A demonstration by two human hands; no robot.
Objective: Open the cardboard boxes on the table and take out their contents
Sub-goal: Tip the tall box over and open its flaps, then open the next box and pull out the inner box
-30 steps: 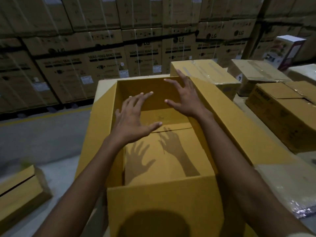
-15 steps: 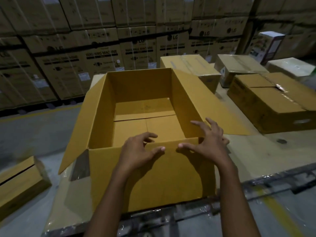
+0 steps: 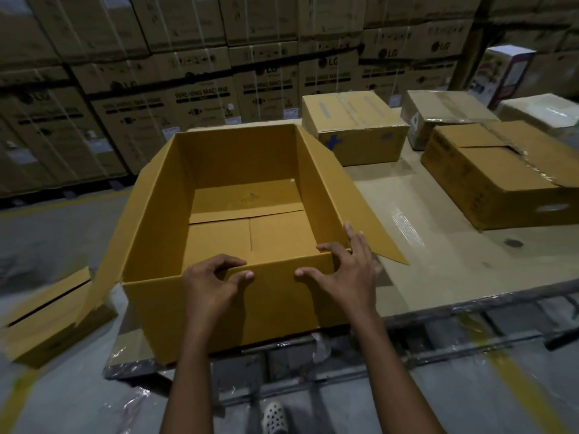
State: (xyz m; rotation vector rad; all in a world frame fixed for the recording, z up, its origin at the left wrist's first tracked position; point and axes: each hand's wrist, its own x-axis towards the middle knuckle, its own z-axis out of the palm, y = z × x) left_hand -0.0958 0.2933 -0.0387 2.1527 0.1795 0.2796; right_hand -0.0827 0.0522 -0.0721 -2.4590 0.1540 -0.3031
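Observation:
A large yellow-brown cardboard box [image 3: 272, 305] stands open at the table's near left corner, with its flaps folded outward. Its inside shows only the bare bottom flaps. My left hand [image 3: 210, 283] grips the near wall's top edge, fingers curled over the rim and thumb on the outer face. My right hand [image 3: 347, 277] holds the same edge at the near right corner, with the index finger over the rim, the thumb on the front and the other fingers against the right flap.
On the table [image 3: 438, 270] stand a taped box [image 3: 354, 126], a second taped box [image 3: 445, 111], a big box [image 3: 501, 183] with a torn top and a wrapped white box [image 3: 542, 112]. A flat box [image 3: 47, 321] lies at the left. Stacked cartons [image 3: 203, 95] fill the background.
Both hands came back out of the box's inside and took hold of its near rim. The view pulled back from the box.

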